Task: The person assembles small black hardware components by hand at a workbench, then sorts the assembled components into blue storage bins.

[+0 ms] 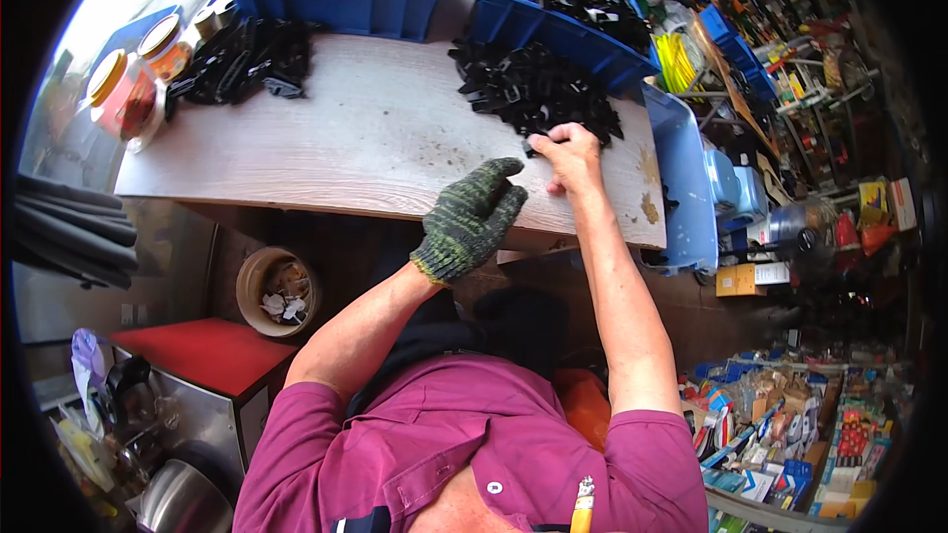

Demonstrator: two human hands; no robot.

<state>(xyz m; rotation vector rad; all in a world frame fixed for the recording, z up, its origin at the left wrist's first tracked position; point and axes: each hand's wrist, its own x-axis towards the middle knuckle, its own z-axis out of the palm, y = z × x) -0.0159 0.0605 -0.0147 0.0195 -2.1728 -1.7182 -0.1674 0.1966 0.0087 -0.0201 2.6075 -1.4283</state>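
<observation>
My left hand (468, 219) wears a green and black knit glove and hovers over the table's front edge. Its fingers are half curled, with a gap between thumb and forefinger and nothing visible in it. My bare right hand (571, 160) is at the near edge of a pile of black plastic pieces (523, 84), which look like buckles. Thumb and forefinger pinch a small black plastic piece, mostly hidden by the fingertips. Both hands are above the pale wood-grain table (365, 128).
Two blue crates (346, 12) of black parts stand at the back. Another black heap (242, 64) lies at the left beside lidded jars (120, 94). A blue plastic bin (683, 178) adjoins the right edge. Below are a waste bucket (247, 281) and a red-topped cabinet (212, 350).
</observation>
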